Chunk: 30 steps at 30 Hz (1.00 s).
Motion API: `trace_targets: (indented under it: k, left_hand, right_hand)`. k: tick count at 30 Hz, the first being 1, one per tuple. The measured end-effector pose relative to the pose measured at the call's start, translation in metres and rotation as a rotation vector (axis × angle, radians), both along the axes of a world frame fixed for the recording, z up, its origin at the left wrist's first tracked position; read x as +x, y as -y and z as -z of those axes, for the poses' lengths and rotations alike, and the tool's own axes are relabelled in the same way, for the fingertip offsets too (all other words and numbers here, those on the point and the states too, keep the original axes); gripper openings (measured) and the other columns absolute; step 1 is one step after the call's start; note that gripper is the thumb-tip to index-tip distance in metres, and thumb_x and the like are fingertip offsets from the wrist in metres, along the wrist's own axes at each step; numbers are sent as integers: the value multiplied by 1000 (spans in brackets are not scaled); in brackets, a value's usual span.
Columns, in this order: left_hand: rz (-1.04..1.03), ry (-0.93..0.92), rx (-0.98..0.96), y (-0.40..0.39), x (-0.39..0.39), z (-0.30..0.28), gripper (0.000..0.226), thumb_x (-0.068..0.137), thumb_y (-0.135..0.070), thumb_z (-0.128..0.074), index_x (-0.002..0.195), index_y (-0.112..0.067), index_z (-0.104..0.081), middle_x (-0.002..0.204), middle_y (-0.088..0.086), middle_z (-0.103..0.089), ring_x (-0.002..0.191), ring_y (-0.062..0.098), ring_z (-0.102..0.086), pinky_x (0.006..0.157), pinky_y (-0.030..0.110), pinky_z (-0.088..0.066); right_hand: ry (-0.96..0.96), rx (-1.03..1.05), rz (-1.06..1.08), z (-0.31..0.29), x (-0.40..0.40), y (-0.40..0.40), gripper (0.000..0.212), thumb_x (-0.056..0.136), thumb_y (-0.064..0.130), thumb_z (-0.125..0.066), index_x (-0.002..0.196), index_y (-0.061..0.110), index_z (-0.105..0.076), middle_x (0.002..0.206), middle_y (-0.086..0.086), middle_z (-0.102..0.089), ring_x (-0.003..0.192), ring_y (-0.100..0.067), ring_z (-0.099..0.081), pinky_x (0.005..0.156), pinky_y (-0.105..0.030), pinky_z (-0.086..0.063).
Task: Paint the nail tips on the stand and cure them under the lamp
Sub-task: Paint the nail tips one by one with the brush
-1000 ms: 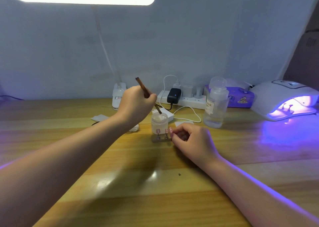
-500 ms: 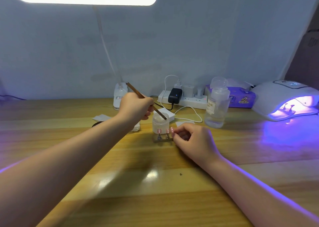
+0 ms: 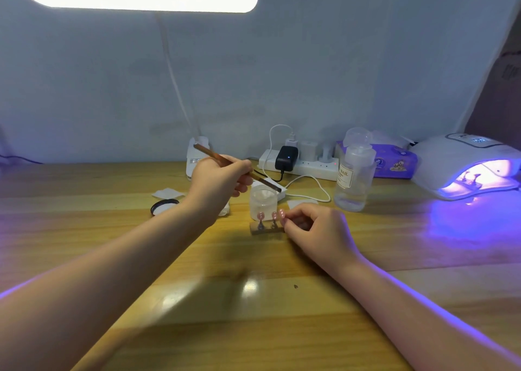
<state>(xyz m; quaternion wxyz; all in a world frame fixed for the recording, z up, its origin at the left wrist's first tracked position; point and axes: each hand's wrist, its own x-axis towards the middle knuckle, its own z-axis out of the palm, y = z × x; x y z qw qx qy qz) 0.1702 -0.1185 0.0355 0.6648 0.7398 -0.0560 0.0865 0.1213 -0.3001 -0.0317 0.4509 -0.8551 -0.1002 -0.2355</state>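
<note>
Item 1: my left hand [image 3: 218, 183], fingers pinching a slim brown wooden-handled brush [image 3: 236, 167], which slants with its dark tip over the mouth of a small frosted plastic jar [image 3: 263, 202].

Item 2: small grey block stand [image 3: 266, 228] on the light wooden counter [image 3: 253, 314], just at 6 o'clock of the jar, carrying pink nail tips [image 3: 260, 216] upright on short pegs.

Item 3: my right hand [image 3: 318, 229], at 3 o'clock of the stand, fingers curled and pinching the rightmost pink tip.

Item 4: white dome-shaped curing lamp [image 3: 462, 161], far at 2 o'clock, glowing violet; a second small stand shows inside its opening.

Item 5: clear pump bottle with a paper label [image 3: 353, 183], at 2 o'clock of the jar.

Item 6: white power strip [image 3: 307, 166] along the wall at 12 o'clock, black adapter plugged in.

Item 7: black-rimmed round lid [image 3: 164, 205], at 9 o'clock of the jar.
</note>
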Motion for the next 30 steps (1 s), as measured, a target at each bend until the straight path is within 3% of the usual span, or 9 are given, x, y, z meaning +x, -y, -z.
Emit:
trace_targets:
  k: [6,12,16,18,24,30]
  left_hand:
    - [124,132,-143,-11,-33,12,8,83,-15,-75,76,-18,-77,72,8,-74,65,16,-71,59,21,-54]
    - [137,395,37,-8,-70,43,4,81,-32,-69,81,-30,-66,74,-1,-68,71,16,-66,65,28,-53]
    - [126,483,192,-8,-76,52,9,84,-38,-57,89,-32,-61,81,-8,-67,76,11,-64,66,16,-46]
    - [124,508,220,-9,-74,53,11,85,-37,-55,92,-32,-61,83,-10,-67,79,9,-65,69,13,-44]
    - [144,518,205,-10,-73,55,13,88,-35,-52,92,-43,-61,87,-12,-69,86,11,-68,73,19,-51]
    - [153,510,230,-8,-71,56,12,87,-37,-52,94,-36,-62,87,-10,-69,87,14,-68,73,26,-52]
  right_hand:
    - [12,48,6,2,1,0,17,79,21,-75,69,33,-69,65,18,-67,60,2,-60,58,-6,-43]
    - [11,66,-19,0,0,1,11,80,20,-75,76,29,-73,68,15,-69,64,1,-63,61,-9,-46]
    - [8,75,-22,-1,-1,1,10,80,18,-75,78,28,-74,68,13,-69,64,1,-62,60,-9,-46]
    - [4,77,-15,-1,-1,1,11,80,17,-75,78,28,-74,68,12,-69,64,1,-62,60,-9,-46]
    - [-9,80,7,1,0,2,5,79,18,-75,81,23,-74,68,9,-69,64,-3,-63,60,-15,-49]
    - [-4,70,11,0,-1,2,6,80,16,-74,81,22,-75,70,7,-70,66,-5,-63,64,-20,-53]
